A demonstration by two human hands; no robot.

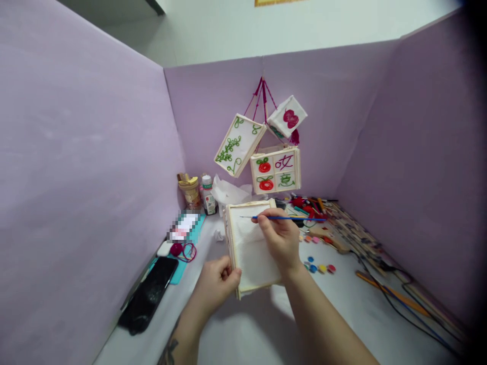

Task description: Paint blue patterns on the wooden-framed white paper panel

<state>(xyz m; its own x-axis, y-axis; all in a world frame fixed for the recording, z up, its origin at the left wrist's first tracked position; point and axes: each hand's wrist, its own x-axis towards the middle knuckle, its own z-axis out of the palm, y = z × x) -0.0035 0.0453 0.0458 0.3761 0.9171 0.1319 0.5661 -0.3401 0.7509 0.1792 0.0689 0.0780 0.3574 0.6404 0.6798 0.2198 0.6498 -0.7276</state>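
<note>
A box-like frame [253, 258] of pale wooden sticks with a blank white face stands tilted in the middle. My left hand [219, 281] grips its lower left edge, thumb at the front and fingers curled round the side. Above the white face, my right hand [279, 237] pinches a thin blue paintbrush [300, 218] lying nearly level, its tip pointing left over the upper part of the panel. Whether the tip touches the surface I cannot tell.
Decorated boxes [276, 171] hang from magenta cords behind. At left are a black phone [149, 294], magenta yarn [176, 249], a bottle [208, 194] and a cup [190, 191]. Paint pots [322, 268], an orange-handled tool [393, 293], cables and sticks lie at right. Purple panels [213, 96] enclose the table.
</note>
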